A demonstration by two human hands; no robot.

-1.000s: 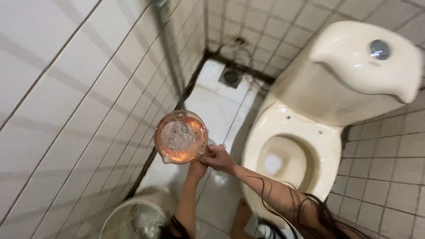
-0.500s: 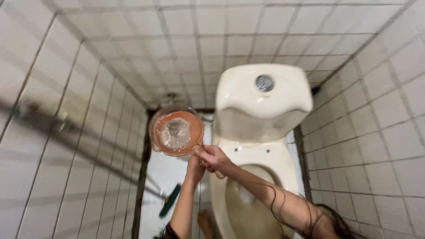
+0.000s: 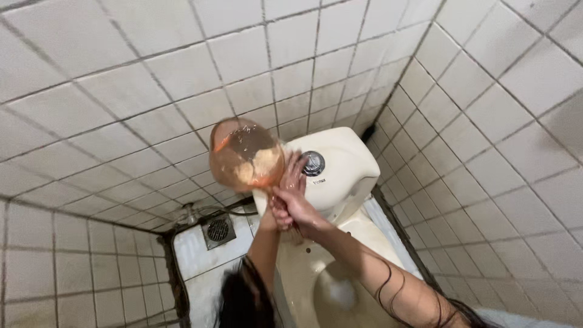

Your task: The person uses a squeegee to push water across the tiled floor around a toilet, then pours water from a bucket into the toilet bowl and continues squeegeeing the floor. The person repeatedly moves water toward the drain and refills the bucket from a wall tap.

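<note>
Both hands grip the handle of an orange plastic scoop [image 3: 246, 155], raised and tilted in front of the tiled wall [image 3: 121, 91], left of the toilet tank [image 3: 340, 176]. The right hand [image 3: 297, 203] wraps over the left hand [image 3: 274, 214]; which fingers belong to which is hard to tell. A floor drain [image 3: 218, 230] lies lower left.

Even, moderately bright overhead light; no hard shadows. Soft sheen on the white wall tiles [image 3: 121, 91] at 10 o'clock and on the cistern [image 3: 340, 176] near centre. The orange scoop [image 3: 246, 155] is motion-blurred, edges smeared. Grout lines bow outward toward 9 and 3 o'clock: wide-angle distortion. Floor corner by the drain [image 3: 217, 229] at 7 o'clock is dimmer. Hair at 6 o'clock is out of focus.
</note>
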